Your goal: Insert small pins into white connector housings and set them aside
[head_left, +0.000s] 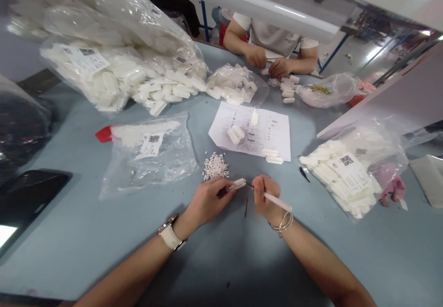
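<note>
Pinched in the fingers of my left hand (207,201) is a small white plastic part (236,185) with a row of small dark openings along its side. My right hand (266,198) is closed around a slim tool with a pale pinkish handle (278,202). The tool's thin dark tip points left and meets or nearly meets the right end of the part. Just beyond my left hand lies a heap of tiny white pegs (215,166). A thin brown stick (246,207) rests on the table between my hands.
A printed sheet (280,134) carries several white parts. Clear bags stand around: a large one (104,85) at back left, a flat one (166,159), and one (346,178) at right. Across the table (114,238), a co-worker's hands (268,62) handle similar parts. A black device (29,194) lies left.
</note>
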`<action>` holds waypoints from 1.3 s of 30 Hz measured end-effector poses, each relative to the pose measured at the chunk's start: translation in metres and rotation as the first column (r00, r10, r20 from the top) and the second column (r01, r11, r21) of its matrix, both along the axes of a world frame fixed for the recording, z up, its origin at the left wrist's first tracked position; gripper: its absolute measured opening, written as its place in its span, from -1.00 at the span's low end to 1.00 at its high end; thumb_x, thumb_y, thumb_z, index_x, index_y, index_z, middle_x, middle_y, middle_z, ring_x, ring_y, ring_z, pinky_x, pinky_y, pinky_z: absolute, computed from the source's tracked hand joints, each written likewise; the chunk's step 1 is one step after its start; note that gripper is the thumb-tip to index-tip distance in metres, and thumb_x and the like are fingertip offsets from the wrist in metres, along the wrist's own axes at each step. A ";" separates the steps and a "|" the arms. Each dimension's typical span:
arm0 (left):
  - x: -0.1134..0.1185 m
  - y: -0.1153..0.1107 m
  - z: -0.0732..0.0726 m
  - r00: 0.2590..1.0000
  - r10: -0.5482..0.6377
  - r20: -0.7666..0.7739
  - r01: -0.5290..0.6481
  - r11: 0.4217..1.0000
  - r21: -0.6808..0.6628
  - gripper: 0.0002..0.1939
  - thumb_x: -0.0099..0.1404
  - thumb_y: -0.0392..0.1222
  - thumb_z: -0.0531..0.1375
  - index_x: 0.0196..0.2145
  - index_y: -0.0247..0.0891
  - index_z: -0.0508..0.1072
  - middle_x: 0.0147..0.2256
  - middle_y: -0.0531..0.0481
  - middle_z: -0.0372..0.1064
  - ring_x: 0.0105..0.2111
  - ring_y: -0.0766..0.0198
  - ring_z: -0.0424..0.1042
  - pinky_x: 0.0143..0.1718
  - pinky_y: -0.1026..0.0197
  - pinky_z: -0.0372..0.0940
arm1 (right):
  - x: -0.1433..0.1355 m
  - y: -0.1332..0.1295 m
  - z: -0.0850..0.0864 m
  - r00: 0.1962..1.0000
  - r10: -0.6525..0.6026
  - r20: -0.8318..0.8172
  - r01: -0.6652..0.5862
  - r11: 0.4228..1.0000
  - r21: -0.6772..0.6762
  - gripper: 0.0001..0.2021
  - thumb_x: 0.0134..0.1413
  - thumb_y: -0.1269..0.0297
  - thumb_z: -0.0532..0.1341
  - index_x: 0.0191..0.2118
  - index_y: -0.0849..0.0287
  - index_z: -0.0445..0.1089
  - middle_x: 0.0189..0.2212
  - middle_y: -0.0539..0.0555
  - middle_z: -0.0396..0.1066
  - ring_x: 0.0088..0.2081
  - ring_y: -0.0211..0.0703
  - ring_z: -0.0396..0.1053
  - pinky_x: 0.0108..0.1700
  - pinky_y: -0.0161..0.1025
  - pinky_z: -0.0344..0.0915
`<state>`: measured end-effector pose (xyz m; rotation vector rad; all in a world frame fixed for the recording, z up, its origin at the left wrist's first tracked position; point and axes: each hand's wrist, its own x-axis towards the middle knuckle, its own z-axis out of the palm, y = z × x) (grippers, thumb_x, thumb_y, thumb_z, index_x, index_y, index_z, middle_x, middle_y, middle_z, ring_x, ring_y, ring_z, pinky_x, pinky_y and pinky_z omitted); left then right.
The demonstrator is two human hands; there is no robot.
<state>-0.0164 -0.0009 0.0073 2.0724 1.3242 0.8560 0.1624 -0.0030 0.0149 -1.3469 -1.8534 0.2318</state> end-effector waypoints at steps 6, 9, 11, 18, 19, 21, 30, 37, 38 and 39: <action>0.000 0.000 0.004 1.000 -0.001 -0.006 0.001 1.000 -0.025 -0.87 0.25 -0.17 0.12 -0.35 -0.24 0.45 -0.51 0.08 0.32 -0.55 0.40 0.27 -0.53 0.34 0.19 | 0.002 0.001 -0.002 1.000 0.016 -0.005 -0.016 1.000 -0.017 -0.62 0.28 0.27 -0.10 -0.58 0.12 0.14 -0.69 -0.01 0.24 -0.62 -0.28 0.18 -0.53 -0.31 0.08; 0.000 0.000 0.002 1.000 0.001 -0.001 -0.001 1.000 -0.030 -0.84 0.25 -0.15 0.12 -0.35 -0.24 0.45 -0.51 0.07 0.33 -0.55 0.40 0.28 -0.53 0.35 0.19 | 0.001 0.002 -0.003 1.000 0.003 0.009 -0.002 0.999 -0.034 -0.62 0.27 0.28 -0.08 -0.59 0.12 0.15 -0.69 -0.01 0.24 -0.63 -0.28 0.18 -0.53 -0.31 0.08; 0.000 0.000 0.000 1.000 0.000 0.002 0.000 1.000 -0.027 -0.84 0.25 -0.14 0.12 -0.35 -0.24 0.45 -0.51 0.06 0.34 -0.55 0.40 0.28 -0.52 0.35 0.19 | 0.001 0.002 -0.003 1.000 0.000 0.013 0.001 0.999 -0.036 -0.62 0.27 0.27 -0.08 -0.60 0.12 0.14 -0.70 -0.02 0.23 -0.63 -0.28 0.17 -0.53 -0.31 0.08; 0.001 0.000 -0.001 1.000 0.006 0.010 -0.006 1.000 -0.010 -0.84 0.25 -0.15 0.12 -0.35 -0.24 0.45 -0.51 0.06 0.34 -0.56 0.40 0.27 -0.53 0.35 0.18 | 0.001 0.000 -0.003 1.000 -0.003 -0.005 0.003 0.999 -0.046 -0.60 0.29 0.24 -0.10 -0.59 0.13 0.14 -0.69 -0.01 0.24 -0.63 -0.29 0.18 -0.53 -0.31 0.08; 0.001 0.000 -0.001 1.000 0.004 0.008 -0.004 1.000 -0.013 -0.84 0.25 -0.15 0.11 -0.35 -0.24 0.45 -0.51 0.06 0.33 -0.56 0.40 0.27 -0.53 0.34 0.18 | 0.001 0.000 -0.003 1.000 -0.004 -0.011 0.003 0.999 -0.054 -0.60 0.29 0.25 -0.10 -0.59 0.13 0.14 -0.69 -0.01 0.23 -0.63 -0.29 0.17 -0.53 -0.31 0.08; 0.001 0.000 -0.001 1.000 -0.001 0.005 0.001 1.000 -0.019 -0.85 0.25 -0.17 0.12 -0.35 -0.25 0.46 -0.51 0.06 0.33 -0.56 0.40 0.27 -0.52 0.34 0.17 | 0.001 0.001 -0.004 1.000 -0.004 -0.013 0.003 0.998 -0.067 -0.61 0.28 0.26 -0.08 -0.60 0.13 0.14 -0.69 -0.01 0.23 -0.63 -0.29 0.17 -0.54 -0.31 0.08; 0.000 0.000 0.000 1.000 -0.023 0.019 0.024 0.999 -0.021 -0.86 0.26 -0.19 0.11 -0.33 -0.25 0.46 -0.50 0.07 0.31 -0.55 0.40 0.26 -0.53 0.35 0.18 | -0.003 0.007 -0.004 0.999 -0.019 -0.028 0.017 0.996 -0.092 -0.60 0.29 0.21 -0.09 -0.59 0.12 0.07 -0.72 -0.08 0.15 -0.67 -0.34 0.10 -0.57 -0.34 0.02; 0.000 0.000 -0.001 1.000 -0.026 0.017 0.027 0.999 -0.020 -0.85 0.26 -0.18 0.10 -0.33 -0.25 0.45 -0.49 0.05 0.32 -0.54 0.39 0.28 -0.51 0.34 0.18 | -0.007 0.009 0.001 0.992 0.044 0.120 -0.050 0.997 0.052 -0.59 0.30 0.24 -0.08 -0.61 0.12 0.04 -0.71 -0.08 0.11 -0.64 -0.32 0.07 -0.54 -0.32 -0.01; 0.000 0.000 -0.002 1.000 -0.020 0.015 0.021 1.000 -0.021 -0.85 0.26 -0.17 0.10 -0.33 -0.25 0.45 -0.49 0.05 0.32 -0.54 0.39 0.28 -0.51 0.34 0.19 | -0.006 0.008 0.000 0.992 0.050 0.120 -0.059 0.996 0.071 -0.59 0.30 0.24 -0.08 -0.62 0.12 0.04 -0.71 -0.07 0.12 -0.64 -0.31 0.08 -0.53 -0.32 0.00; 0.000 0.000 -0.002 1.000 -0.015 0.013 0.015 1.000 -0.022 -0.84 0.26 -0.17 0.10 -0.34 -0.25 0.45 -0.49 0.05 0.33 -0.54 0.39 0.29 -0.51 0.34 0.19 | -0.005 0.007 -0.001 0.993 0.047 0.107 -0.056 0.995 0.085 -0.59 0.30 0.24 -0.08 -0.61 0.12 0.05 -0.71 -0.07 0.13 -0.64 -0.31 0.08 -0.53 -0.32 0.01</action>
